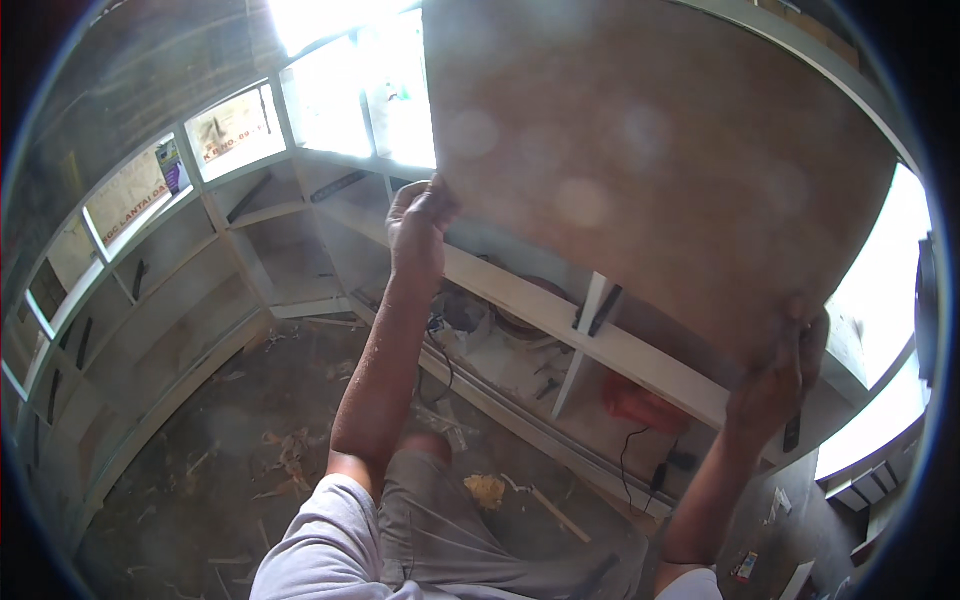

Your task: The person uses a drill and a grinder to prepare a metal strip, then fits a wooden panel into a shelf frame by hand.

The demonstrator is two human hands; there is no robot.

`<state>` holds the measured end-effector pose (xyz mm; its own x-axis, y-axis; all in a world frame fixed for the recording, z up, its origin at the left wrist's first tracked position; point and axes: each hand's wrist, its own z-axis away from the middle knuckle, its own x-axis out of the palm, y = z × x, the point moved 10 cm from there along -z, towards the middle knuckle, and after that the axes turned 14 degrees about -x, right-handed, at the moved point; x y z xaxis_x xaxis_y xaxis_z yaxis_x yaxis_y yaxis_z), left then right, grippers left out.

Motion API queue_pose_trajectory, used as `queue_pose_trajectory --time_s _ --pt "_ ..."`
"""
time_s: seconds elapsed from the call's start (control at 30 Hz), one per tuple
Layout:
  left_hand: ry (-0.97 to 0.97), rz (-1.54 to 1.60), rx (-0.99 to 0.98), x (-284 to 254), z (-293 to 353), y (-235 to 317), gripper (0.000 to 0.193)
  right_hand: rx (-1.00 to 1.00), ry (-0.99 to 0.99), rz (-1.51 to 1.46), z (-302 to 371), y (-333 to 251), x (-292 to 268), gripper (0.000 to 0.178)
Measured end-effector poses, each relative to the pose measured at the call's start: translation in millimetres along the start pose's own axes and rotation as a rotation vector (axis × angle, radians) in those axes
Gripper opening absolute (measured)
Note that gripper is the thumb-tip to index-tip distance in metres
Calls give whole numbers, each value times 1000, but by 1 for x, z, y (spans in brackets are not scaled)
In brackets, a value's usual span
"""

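brown, board-like panel (650,150) fills the far right, raised over a white shelf frame (530,300). the person's left hand (420,215) pinches its near left corner; the right hand (775,375) is closed on the near right corner, though shadow hides how its fingers lie. whether anything bears the far edge cannot be told. with both holds on the near side, a slip of either hand could let the panel swing or drop, chipping a corner on the frame or trapping fingers between the two. its width also blocks the view beyond, so an unseen knock is possible. below, a red object (645,403) and a black cable (626,462) could be struck, and the scraps (290,460) littering the floor (200,500) at near left might upset a footing.
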<state>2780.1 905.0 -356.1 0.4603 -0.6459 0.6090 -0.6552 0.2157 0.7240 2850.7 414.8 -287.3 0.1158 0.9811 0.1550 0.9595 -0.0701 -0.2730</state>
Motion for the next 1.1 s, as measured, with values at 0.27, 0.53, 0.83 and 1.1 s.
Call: queue_pose_trajectory --time_s 0.27,0.53,0.83,1.1 --pt "72 -120 157 -81 -94 33 28 239 135 -261 31 19 140 35" --pt "80 -210 225 -124 -172 55 27 234 175 -216 37 3 220 45" --pt "98 -200 186 -135 -182 54 27 195 105 -67 26 -4 237 41" --pt "96 -113 188 -140 -186 56 24 114 28 124 21 -7 241 46"
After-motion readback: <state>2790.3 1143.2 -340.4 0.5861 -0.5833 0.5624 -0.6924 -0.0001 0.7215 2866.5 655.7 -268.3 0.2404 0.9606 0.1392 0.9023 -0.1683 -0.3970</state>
